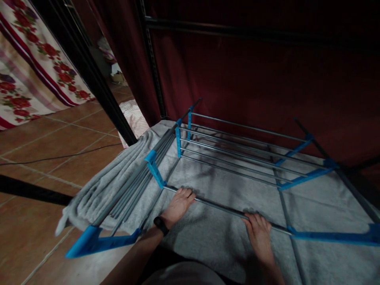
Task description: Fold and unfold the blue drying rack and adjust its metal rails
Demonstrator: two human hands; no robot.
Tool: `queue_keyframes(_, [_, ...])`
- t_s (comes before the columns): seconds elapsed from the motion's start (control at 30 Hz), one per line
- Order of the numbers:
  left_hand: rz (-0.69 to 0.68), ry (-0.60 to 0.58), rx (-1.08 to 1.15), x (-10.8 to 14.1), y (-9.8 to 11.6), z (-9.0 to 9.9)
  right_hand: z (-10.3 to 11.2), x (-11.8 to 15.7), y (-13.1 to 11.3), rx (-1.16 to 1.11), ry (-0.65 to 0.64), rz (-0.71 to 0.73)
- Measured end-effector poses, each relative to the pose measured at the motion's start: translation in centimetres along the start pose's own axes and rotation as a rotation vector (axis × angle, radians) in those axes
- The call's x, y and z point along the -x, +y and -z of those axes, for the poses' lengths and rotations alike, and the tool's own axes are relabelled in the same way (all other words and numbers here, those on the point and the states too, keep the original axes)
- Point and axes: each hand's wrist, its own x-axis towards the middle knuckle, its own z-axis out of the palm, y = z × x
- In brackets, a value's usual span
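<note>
A metal rack with blue plastic brackets (pixel 156 169) and grey tubes stands on a grey blanket (pixel 204 178). My left hand (pixel 181 202), with a black band on its wrist, is closed over the left part of the front metal bar (pixel 219 206). Farther right on that same bar, my right hand (pixel 259 227) has its fingers wrapped over the top. Beyond my hands, several thin rods (pixel 237 152) run between blue end pieces. Several loose-looking grey tubes (pixel 142 186) lie side by side at the rack's left. The undersides of my fingers are hidden.
Black metal posts (pixel 97 87) frame the left side, and a dark red curtain (pixel 237 79) hangs behind. Folded blanket layers (pixel 97 186) lie at the left edge. Past them is a tiled floor (pixel 59 146) with a thin cable (pixel 89 150). A floral cloth (pixel 38 67) hangs at far left.
</note>
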Motion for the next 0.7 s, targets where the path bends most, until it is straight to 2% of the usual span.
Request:
queue_keyframes(0.3, [0.003, 0.016, 0.027, -0.04, 0.05, -0.13, 0.38, -0.36, -0.48, -0.012, -0.001, -0.005])
queue_keyframes(0.7, [0.029, 0.021, 0.042, 0.11, 0.87, 0.6, 0.38, -0.36, -0.88, 0.071, 0.036, 0.031])
